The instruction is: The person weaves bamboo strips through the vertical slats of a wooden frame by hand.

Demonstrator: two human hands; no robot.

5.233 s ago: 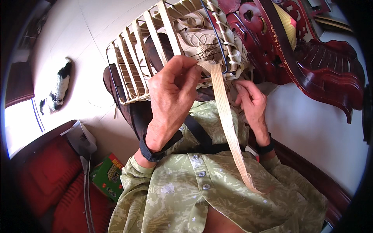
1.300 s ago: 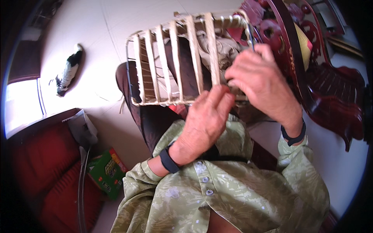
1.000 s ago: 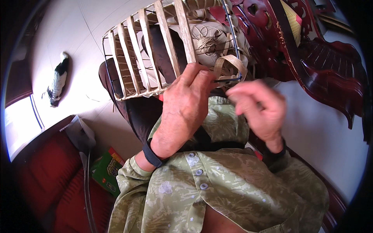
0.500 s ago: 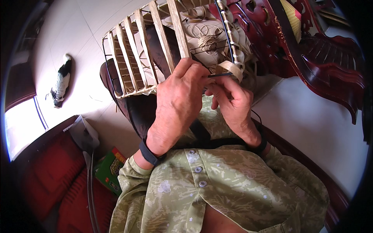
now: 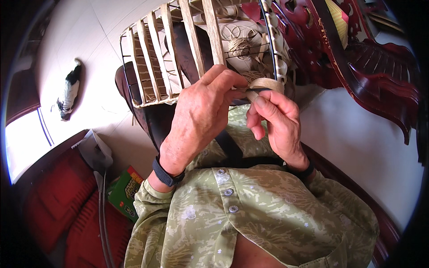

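Note:
A basket-like wire frame [image 5: 272, 42] rests across my lap, with beige flat woven strips [image 5: 191, 38] stretched over it. My left hand [image 5: 201, 111] closes on its near edge, and its fingertips hide part of the wire. A loose beige strip [image 5: 267, 83] curls over a bare dark stretch of this edge, close to the right corner. Between thumb and index finger, my right hand [image 5: 281, 123] pinches that strip beside the left fingertips. The other fingers of this hand are bent below it.
A ball of beige cord [image 5: 239, 47] lies beyond the frame. Carved dark red wooden furniture [image 5: 357, 76] stands at the right. At the left are a black-and-white animal [image 5: 69, 91] on the tiled floor, a red seat [image 5: 58, 192] and a green box [image 5: 125, 194].
My right hand has moved slightly right, its fingers spreading from the left hand, and now pinches the strip over the edge. The frame has shifted slightly right in view.

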